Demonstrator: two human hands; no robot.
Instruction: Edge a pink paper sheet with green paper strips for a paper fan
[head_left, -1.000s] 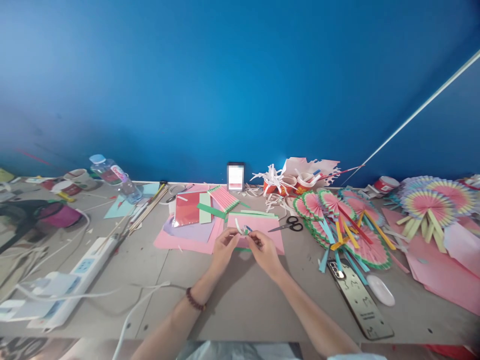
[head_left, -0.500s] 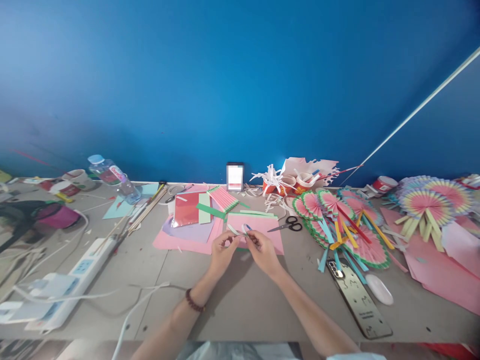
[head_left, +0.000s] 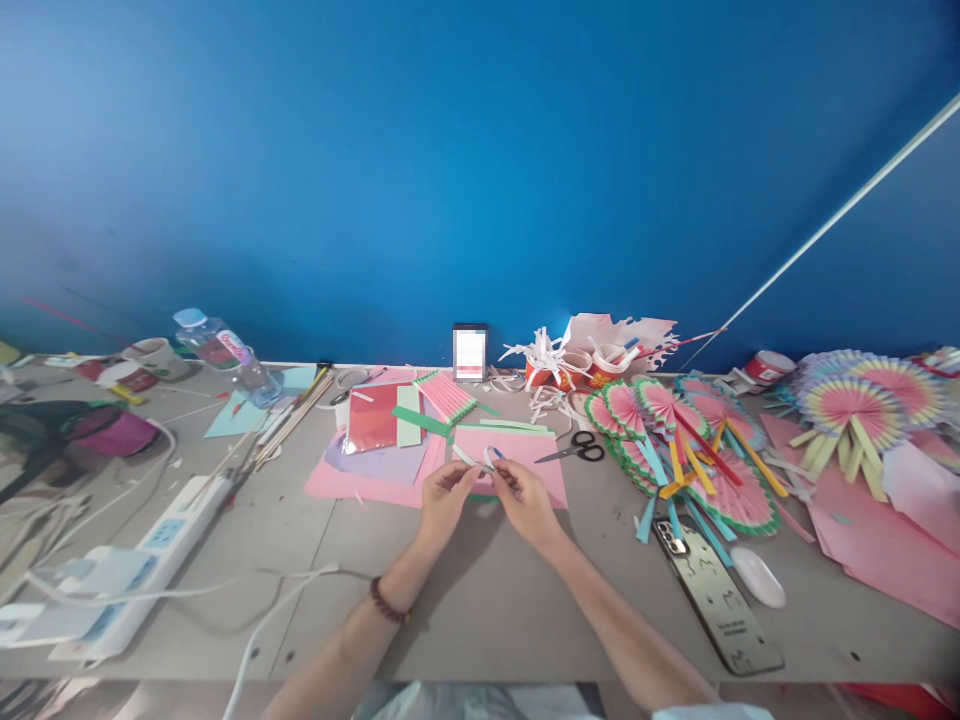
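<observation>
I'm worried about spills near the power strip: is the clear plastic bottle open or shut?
Shut: the light-blue plastic cap sits on the neck of the clear plastic bottle.

The only view looks from the person's head, forward and down over the desk (head_left: 487,600) towards the screen (head_left: 470,355), near mid-picture. The left hand (head_left: 445,497) and right hand (head_left: 528,500) come nearer than the screen, the wall (head_left: 480,180) behind it; desk spreads widely either side.
</observation>
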